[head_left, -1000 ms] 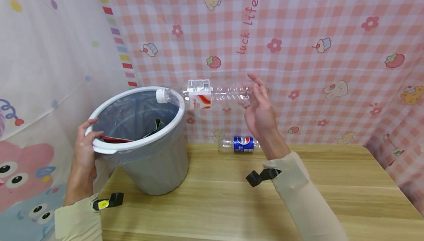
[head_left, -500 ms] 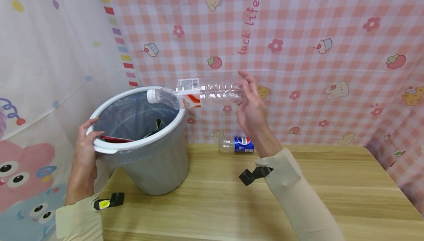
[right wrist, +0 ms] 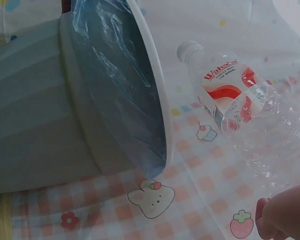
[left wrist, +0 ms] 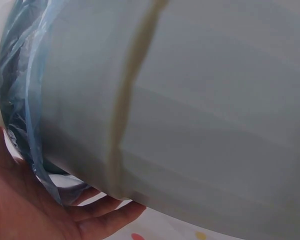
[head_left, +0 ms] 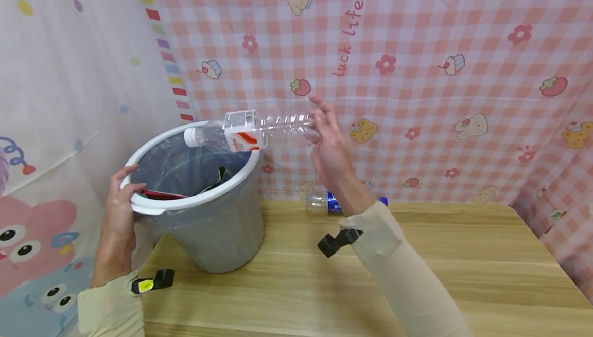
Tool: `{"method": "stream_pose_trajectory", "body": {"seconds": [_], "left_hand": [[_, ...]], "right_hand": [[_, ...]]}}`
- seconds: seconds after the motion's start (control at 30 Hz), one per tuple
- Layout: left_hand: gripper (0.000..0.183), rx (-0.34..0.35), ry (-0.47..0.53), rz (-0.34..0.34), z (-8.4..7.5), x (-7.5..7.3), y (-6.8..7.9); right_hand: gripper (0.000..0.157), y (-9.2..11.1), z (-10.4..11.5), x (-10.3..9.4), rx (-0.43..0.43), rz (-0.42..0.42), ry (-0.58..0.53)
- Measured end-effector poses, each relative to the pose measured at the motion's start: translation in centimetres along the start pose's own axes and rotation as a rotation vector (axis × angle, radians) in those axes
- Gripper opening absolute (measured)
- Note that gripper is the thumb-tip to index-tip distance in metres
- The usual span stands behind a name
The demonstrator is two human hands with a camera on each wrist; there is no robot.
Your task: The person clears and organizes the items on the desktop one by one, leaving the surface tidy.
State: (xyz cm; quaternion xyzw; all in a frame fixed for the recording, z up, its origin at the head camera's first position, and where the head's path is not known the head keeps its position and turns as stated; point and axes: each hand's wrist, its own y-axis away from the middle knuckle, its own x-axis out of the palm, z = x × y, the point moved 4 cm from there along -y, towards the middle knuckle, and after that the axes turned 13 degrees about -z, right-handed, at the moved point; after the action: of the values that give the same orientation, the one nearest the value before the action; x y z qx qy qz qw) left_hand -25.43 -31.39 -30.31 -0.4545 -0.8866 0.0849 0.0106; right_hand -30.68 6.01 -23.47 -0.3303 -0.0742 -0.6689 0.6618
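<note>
A clear plastic bottle [head_left: 243,131] with a white cap and a red-and-white label lies level in the air, its cap end over the mouth of the trash can [head_left: 222,234]. My right hand [head_left: 331,146] grips the bottle by its base. In the right wrist view the bottle [right wrist: 230,95] stands off from the white rim. My left hand [head_left: 118,203] holds the can's rim at the left, thumb on top. Seen from the left wrist, the fingers [left wrist: 110,220] lie against the can's outer wall. Inside the bag-lined can is some red and dark waste [head_left: 162,194].
A second clear bottle with a blue label [head_left: 332,203] lies at the back of the wooden table [head_left: 278,285], partly behind my right forearm. A pink checked cloth [head_left: 417,95] hangs behind, and a white printed sheet [head_left: 69,95] at the left.
My right hand has carried the clear bottle leftward, so the cap has gone from the can's right rim to over its opening. My left hand and the can have stayed put.
</note>
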Motion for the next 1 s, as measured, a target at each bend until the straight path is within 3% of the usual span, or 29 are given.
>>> {"method": "stream_pose_trajectory", "body": {"seconds": [0.3,0.6,1.0], "left_hand": [[0.046,-0.007,-0.019,0.0,0.0,0.2,0.1],[0.045,-0.007,0.032,0.002,0.0,0.0,0.2],[0.047,0.002,-0.012,0.003,0.0,0.0,0.1]], "right_hand": [[0.037,-0.1,-1.7,1.6,-0.075,0.01,0.205],[0.037,0.6,-3.2,3.8,-0.082,0.04,0.347],[0.036,0.9,-5.1,5.6,-0.076,0.046,0.383]]}}
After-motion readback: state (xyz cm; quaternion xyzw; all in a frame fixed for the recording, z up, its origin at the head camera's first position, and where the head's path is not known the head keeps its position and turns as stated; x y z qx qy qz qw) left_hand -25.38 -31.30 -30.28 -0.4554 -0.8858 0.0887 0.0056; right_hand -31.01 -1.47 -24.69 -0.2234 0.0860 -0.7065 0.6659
